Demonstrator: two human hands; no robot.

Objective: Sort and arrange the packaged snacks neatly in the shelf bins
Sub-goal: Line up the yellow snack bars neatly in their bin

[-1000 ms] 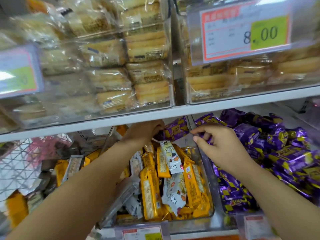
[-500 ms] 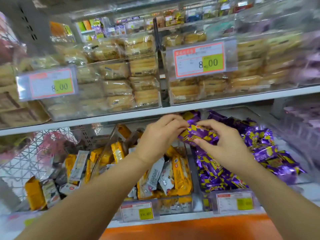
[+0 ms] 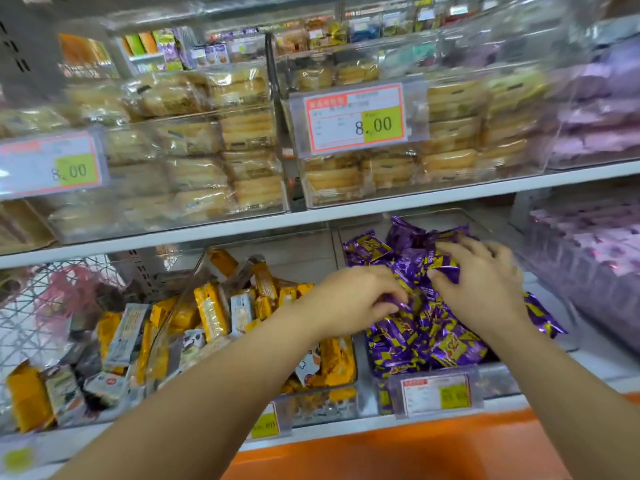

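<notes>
While both hands work in it, the heap of purple packets [image 3: 426, 327] fills the clear bin [image 3: 498, 379] at about four o'clock in the view, on the lower shelf. They are glossy foil wrappers, deep violet with jagged yellow lettering and crimped ends, lying every which way, a few propped up at the back. The left hand [image 3: 356, 299] comes in from seven o'clock, fingers curled down, tips pinching the crinkled end of one purple wrapper at the pile's near-left edge. The right hand [image 3: 485, 285] sits at three o'clock from it, flat on top of the heap. Its fingers are fairly straight and spread and the thumb presses a packet, gripping nothing that shows. A price tag [image 3: 436, 393] hangs on the bin's front. At nine o'clock the neighbouring bin [image 3: 311, 400] holds yellow packets [image 3: 211, 306] jumbled with white ones. Up at twelve o'clock, the upper shelf [image 3: 381, 206] carries clear boxes of pale cakes [image 3: 256, 133] behind an 8.00 tag [image 3: 356, 119].
</notes>
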